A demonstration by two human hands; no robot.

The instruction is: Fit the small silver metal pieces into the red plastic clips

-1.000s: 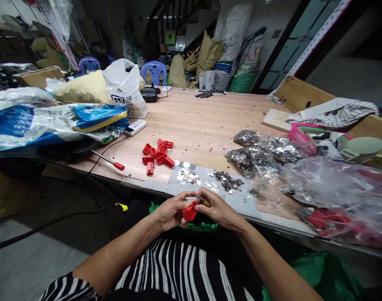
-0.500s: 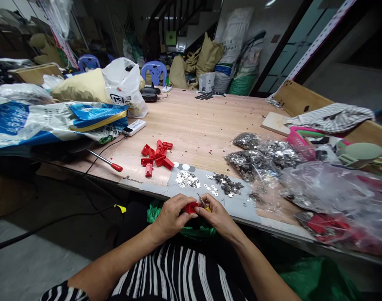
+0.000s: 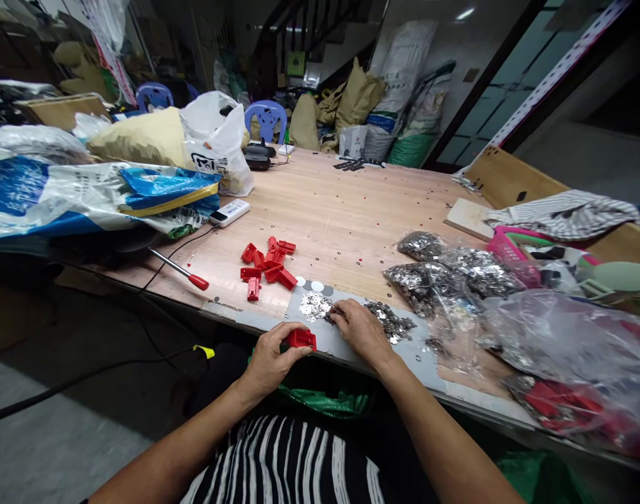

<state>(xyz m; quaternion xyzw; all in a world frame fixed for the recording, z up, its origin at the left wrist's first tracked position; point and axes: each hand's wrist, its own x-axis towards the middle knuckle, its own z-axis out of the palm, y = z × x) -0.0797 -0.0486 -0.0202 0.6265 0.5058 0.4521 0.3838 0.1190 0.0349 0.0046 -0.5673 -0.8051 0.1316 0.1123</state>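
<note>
My left hand [image 3: 272, 358] grips a red plastic housing [image 3: 302, 339] just in front of the table edge. The housing's hollow side partly shows; my fingers cover its left end. My right hand [image 3: 360, 329] is over the grey mat [image 3: 328, 340], its thumb and fingertips pinched together at the right edge of a pile of small silver metal plates [image 3: 314, 306]. What the fingertips hold is too small to make out. A pile of darker metal pieces [image 3: 391, 322] lies right of this hand. Several more red housings [image 3: 272, 262] sit in a loose heap on the table to the left.
Clear bags of metal parts [image 3: 430, 280] and a large plastic bag [image 3: 556, 329] crowd the right side. A lever with a red grip [image 3: 198, 281] juts out at the left edge. Below the table hangs a green bag [image 3: 325, 400]. A white device [image 3: 230, 212] lies behind the lever.
My right hand has left the red housing and moved forward to the metal pieces; the yellow-handled tool it held no longer shows. My left hand has shifted left, still holding the housing.
</note>
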